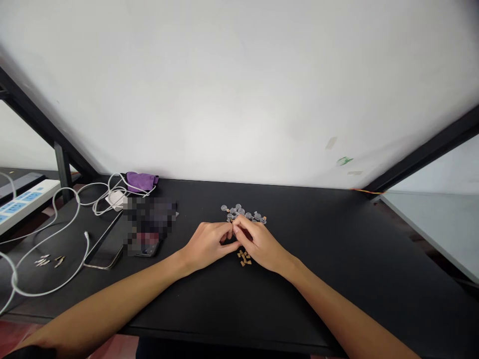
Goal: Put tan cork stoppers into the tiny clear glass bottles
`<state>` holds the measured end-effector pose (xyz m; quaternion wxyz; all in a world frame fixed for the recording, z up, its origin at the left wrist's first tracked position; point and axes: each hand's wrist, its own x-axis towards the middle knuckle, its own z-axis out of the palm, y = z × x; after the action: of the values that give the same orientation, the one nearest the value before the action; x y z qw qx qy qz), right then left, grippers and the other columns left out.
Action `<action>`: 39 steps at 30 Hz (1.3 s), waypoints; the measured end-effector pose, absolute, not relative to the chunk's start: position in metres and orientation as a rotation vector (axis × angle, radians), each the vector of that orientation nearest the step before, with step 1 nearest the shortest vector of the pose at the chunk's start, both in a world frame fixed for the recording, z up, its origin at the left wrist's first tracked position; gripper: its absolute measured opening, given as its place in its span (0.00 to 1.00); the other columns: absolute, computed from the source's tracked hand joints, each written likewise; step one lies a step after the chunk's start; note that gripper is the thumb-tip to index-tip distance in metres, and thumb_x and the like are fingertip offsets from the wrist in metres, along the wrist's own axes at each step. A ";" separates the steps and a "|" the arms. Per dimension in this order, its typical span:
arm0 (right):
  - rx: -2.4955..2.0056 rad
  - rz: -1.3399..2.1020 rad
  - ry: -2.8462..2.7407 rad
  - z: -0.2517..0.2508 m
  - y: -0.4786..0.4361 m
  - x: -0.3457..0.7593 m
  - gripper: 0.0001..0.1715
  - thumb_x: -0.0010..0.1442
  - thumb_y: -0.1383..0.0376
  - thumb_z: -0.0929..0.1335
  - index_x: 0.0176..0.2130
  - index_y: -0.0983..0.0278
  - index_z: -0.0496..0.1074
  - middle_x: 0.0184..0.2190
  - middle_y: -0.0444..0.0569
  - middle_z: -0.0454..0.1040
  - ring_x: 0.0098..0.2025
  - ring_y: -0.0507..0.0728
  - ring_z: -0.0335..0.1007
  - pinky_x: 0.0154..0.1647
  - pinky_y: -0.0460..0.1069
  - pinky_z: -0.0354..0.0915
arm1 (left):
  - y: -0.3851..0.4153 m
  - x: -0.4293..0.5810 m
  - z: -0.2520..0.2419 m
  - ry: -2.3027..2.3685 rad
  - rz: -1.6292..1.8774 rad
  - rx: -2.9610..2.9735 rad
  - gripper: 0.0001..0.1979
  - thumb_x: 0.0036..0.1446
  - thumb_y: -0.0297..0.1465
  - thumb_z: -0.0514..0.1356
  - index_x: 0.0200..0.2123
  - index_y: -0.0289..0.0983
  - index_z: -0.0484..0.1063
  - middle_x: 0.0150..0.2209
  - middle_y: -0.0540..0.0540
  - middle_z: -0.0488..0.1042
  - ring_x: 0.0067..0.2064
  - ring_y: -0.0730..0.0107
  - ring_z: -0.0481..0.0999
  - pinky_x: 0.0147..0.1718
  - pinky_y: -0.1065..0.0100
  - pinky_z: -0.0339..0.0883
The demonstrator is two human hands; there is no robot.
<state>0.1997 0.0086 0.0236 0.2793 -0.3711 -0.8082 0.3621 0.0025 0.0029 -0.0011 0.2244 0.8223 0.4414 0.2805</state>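
My left hand [211, 244] and my right hand [260, 244] meet over the middle of the black table, fingertips touching. Both are closed in a pinch, and whatever sits between the fingers is too small and too covered to make out. Just beyond the fingers lies a cluster of small clear bottle-like pieces [241, 212], a few with tan bits at their ends. Below the fingertips, close to my right hand, several small tan cork-like pieces [244, 258] lie loose in a little pile.
To the left, a phone [107, 244] lies beside a dark, partly blurred-out item [149, 224]. White cables [56, 239] loop around a white charger [117, 199], near a purple cloth [141, 181]. Small metallic bits [50, 260] and a power strip [28, 199] are farther left. A white wall [224, 89] rises behind.
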 end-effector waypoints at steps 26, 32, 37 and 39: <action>-1.072 0.908 -2.259 0.024 0.012 0.202 0.12 0.73 0.66 0.59 0.35 0.59 0.60 0.27 0.39 0.64 0.26 0.52 0.57 0.30 0.48 0.55 | 0.005 0.002 -0.002 1.189 0.703 2.313 0.14 0.62 0.35 0.63 0.26 0.38 0.64 0.24 0.56 0.68 0.24 0.77 0.63 0.27 0.71 0.52; -1.065 0.909 -2.250 0.022 0.012 0.202 0.11 0.72 0.67 0.59 0.34 0.59 0.60 0.27 0.39 0.64 0.26 0.51 0.57 0.30 0.48 0.55 | 0.005 0.002 -0.001 1.194 0.689 2.324 0.13 0.62 0.33 0.63 0.27 0.38 0.65 0.24 0.56 0.68 0.24 0.76 0.63 0.27 0.71 0.53; -1.057 0.906 -2.241 0.022 0.012 0.202 0.11 0.72 0.66 0.59 0.34 0.59 0.60 0.27 0.39 0.64 0.26 0.51 0.56 0.29 0.48 0.55 | 0.005 0.002 0.000 1.193 0.675 2.324 0.13 0.63 0.33 0.62 0.27 0.38 0.66 0.25 0.56 0.68 0.25 0.76 0.64 0.27 0.70 0.53; -1.053 0.908 -2.239 0.022 0.012 0.202 0.11 0.72 0.66 0.59 0.34 0.59 0.60 0.27 0.39 0.63 0.25 0.51 0.56 0.29 0.48 0.55 | 0.004 0.002 0.000 1.190 0.672 2.321 0.13 0.64 0.34 0.62 0.27 0.38 0.66 0.25 0.56 0.68 0.25 0.75 0.64 0.27 0.70 0.53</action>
<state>0.2024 0.0116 0.0220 0.2503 -0.3867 -0.8226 0.3334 0.0017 0.0045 0.0001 0.2224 0.8401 0.4307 0.2432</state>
